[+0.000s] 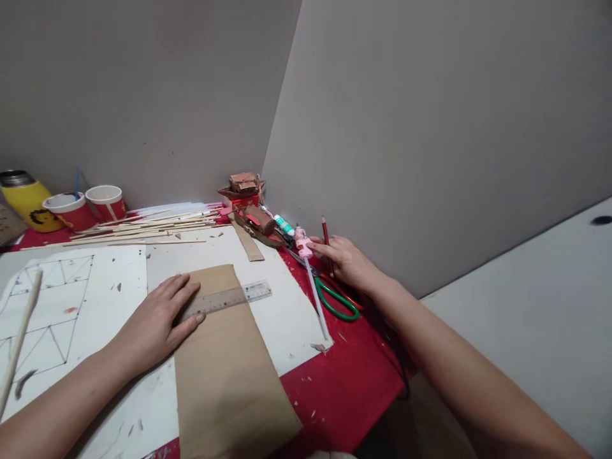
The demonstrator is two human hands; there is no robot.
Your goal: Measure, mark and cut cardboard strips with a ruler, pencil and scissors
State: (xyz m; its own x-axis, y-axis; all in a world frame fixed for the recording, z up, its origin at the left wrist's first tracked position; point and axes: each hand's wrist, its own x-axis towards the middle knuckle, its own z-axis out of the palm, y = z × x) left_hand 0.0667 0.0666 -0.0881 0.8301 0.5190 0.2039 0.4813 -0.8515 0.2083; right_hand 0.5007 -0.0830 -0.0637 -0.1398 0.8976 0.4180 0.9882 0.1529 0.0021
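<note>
My left hand lies flat at the left edge of a brown cardboard sheet. Its fingers and thumb are spread over one end of a clear ruler, which lies across the cardboard. At the right, my right hand holds a dark red pencil roughly upright, point up. The fingertips of that hand reach to a pink glue gun with a long glue stick in it. Green-handled scissors lie just below the right hand, partly over something orange.
White paper with drawn truss lines covers the left of the red table. Thin wooden sticks, two paper cups and a yellow bottle stand or lie at the back. Brown model boats sit by the wall corner.
</note>
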